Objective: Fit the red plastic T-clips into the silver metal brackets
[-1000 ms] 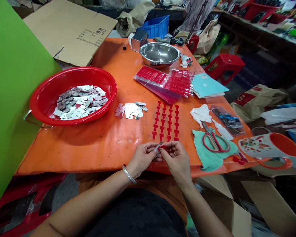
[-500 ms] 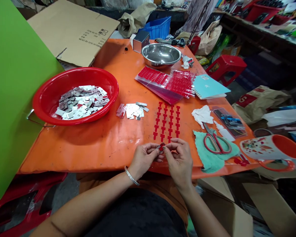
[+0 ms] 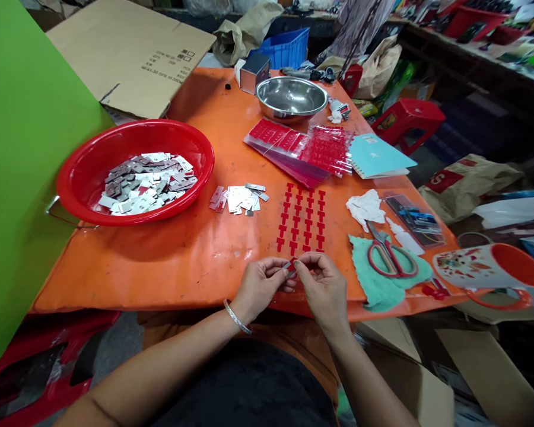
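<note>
Fingers (image 3: pixel 277 277) of our left hand (image 3: pixel 256 289) pinched a slim metal plate (image 3: pixel 287 266), and those of our right hand (image 3: pixel 326 290) gripped a small red piece (image 3: pixel 292 262) against it, both held over the middle of the surface's (image 3: pixel 160 276) near edge. We judged the step in hand to be lining the red piece up on the plate; whether it was stuck down we could not tell. The next move seemed to call for a steady left hold and light, even pressure from the right thumb. Just beyond our hands, red T-shaped pieces (image 3: pixel 309 212) lay in four columns. Left of them sat a loose pile of plates (image 3: pixel 238 199), and a red basin (image 3: pixel 160 131) holding more plates (image 3: pixel 146 181) stood at the left edge. Scissors (image 3: pixel 386 245) rested on a green cloth (image 3: pixel 380 295) near the right near corner. Toward the far edge stood a steel bowl (image 3: pixel 289 98).
</note>
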Available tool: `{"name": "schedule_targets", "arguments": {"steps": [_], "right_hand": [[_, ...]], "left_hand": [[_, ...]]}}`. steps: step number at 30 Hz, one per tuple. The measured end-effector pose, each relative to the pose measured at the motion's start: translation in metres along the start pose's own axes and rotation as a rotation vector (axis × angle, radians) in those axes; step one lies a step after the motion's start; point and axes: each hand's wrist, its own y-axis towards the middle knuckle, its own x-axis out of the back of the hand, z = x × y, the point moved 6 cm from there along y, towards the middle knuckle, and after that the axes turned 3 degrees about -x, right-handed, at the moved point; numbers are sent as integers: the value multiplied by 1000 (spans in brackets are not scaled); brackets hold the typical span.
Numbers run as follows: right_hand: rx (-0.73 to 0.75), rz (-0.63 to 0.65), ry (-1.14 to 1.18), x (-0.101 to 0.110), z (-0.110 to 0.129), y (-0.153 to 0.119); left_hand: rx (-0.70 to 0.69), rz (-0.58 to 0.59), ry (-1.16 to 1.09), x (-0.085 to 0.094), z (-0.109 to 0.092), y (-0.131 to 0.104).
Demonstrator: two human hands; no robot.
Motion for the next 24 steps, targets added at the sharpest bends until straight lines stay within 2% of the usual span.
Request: {"name": "schedule_targets", "arguments": {"steps": [7,13,16,20,24], "right_hand": [[-91,6,92,-4,-3,1],[-170,-35,309,-6,-6,3],[-218,72,306,-13,-11,4],[-354,181,409,-27,-18,4],[-436,309,480,-49,-15,9]], "left_hand": [[-19,5,3,-1,-4,-1],[7,-38,-20,3,-6,-2],[28,-48,-27,6,-8,-2],[1,3,27,11,-11,-4],[-46,21,140,27,-26,-6]]}}
